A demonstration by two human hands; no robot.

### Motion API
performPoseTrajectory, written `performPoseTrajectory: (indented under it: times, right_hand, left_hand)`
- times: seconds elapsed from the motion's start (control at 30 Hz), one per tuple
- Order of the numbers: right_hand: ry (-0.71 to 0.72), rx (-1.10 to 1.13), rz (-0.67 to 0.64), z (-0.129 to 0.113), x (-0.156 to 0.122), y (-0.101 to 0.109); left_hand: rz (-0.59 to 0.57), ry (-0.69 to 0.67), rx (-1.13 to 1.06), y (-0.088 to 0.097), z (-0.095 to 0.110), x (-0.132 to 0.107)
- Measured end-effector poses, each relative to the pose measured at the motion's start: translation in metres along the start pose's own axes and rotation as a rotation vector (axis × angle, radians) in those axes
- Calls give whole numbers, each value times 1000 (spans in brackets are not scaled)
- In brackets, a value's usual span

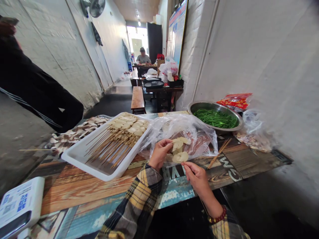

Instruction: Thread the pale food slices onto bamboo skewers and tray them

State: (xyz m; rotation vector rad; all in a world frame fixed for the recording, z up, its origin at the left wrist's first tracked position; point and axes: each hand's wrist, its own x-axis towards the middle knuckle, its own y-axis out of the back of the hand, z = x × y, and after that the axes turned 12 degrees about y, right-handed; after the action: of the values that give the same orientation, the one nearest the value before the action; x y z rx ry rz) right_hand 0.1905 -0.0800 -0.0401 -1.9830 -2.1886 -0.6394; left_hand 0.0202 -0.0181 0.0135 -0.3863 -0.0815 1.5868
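My left hand [160, 153] pinches a few thin, pale slices [177, 144] that look like potato, fanned out over an open clear plastic bag [199, 132]. Just below, my right hand [198, 177] is closed on a bamboo skewer [203, 205], its stick running down behind the palm. At those fingertips a round pale slice [180, 157] appears to sit on the skewer's tip. Left of the bag, a white plastic tray [71, 158] holds many skewers threaded with similar slices, their sticks pointing toward me.
A steel basin [239, 126] of green chives stands at the back right, near loose skewers [219, 152] and a bagged food [256, 132]. Mushroom-like skewers [74, 136] lie left of the tray. A white device [22, 202] occupies the near left corner. Two other people are visible.
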Motion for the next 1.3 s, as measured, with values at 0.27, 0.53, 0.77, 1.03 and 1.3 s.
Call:
performPoseTrajectory:
  times: [0.27, 0.53, 0.77, 1.03, 1.3]
  right_hand:
    - [-1, 10, -9, 0, 0, 0]
    - [19, -2, 10, 3, 2, 0]
    - [4, 21, 0, 1, 2, 0]
    - [-80, 121, 18, -2, 3, 1]
    - [-100, 181, 28, -1, 2, 2]
  left_hand:
    - [2, -68, 165, 4, -8, 7]
    - [35, -50, 153, 5, -12, 10]
    - [4, -74, 203, 7, -12, 12]
    - [-115, -10, 148, 5, -10, 8]
    - [-285, 174, -91, -5, -8, -2]
